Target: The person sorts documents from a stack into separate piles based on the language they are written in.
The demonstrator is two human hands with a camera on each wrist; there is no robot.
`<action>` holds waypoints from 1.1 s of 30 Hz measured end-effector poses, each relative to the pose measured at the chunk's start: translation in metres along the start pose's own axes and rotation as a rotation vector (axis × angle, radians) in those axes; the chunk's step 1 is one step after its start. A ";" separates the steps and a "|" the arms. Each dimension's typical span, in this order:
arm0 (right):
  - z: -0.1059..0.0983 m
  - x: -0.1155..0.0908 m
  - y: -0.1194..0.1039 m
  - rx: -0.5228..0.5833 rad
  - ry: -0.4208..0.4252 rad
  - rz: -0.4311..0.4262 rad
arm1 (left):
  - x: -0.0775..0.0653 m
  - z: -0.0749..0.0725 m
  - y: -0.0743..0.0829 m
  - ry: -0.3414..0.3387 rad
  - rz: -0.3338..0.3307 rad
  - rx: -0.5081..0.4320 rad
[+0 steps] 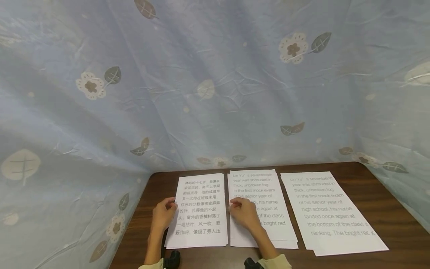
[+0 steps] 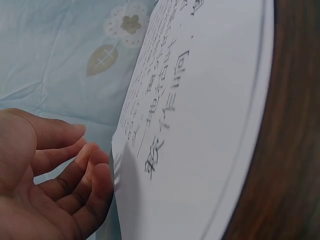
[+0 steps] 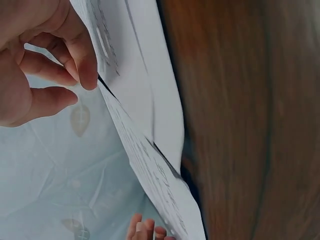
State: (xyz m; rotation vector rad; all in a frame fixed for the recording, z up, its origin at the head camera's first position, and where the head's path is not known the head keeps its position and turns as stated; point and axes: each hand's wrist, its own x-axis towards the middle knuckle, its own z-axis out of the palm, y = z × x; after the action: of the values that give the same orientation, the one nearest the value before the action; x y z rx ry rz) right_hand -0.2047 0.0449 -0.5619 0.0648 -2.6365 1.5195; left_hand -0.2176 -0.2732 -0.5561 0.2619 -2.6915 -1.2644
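Beside the left edge of a paper stack with printed Chinese characters [image 1: 200,211] is my left hand [image 1: 164,213]. Its fingers bend loosely with nothing between them; in the left wrist view the outer fingers [image 2: 102,180] come close to the paper edge, and I cannot tell whether they touch. Over the left side of the middle stack of English-printed sheets [image 1: 258,186] is my right hand [image 1: 244,213], covering some of its text. In the right wrist view its thumb [image 3: 55,102] and fingertips are apart, holding nothing, near the boundary of the two stacks.
A third stack of English-printed sheets [image 1: 330,213] lies at the right, its sheets slightly uneven. All lie on a dark brown wooden table [image 1: 386,213]. A blue cloth with flowers and leaves [image 1: 235,93] hangs behind and along the sides.
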 end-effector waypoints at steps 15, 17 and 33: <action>-0.039 -0.001 0.021 -0.013 0.044 0.052 | -0.005 0.009 0.017 -0.011 0.008 -0.015; -0.044 0.000 0.024 -0.011 0.050 0.066 | -0.006 0.011 0.018 -0.015 0.005 -0.023; -0.080 -0.003 0.037 -0.080 0.103 0.088 | -0.013 0.048 0.050 -0.035 0.067 -0.092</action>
State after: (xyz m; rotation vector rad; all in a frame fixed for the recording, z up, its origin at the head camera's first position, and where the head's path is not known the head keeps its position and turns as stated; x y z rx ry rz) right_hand -0.1995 0.1326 -0.5543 -0.1340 -2.6467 1.4000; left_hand -0.2194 -0.2031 -0.5486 0.1382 -2.6372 -1.3807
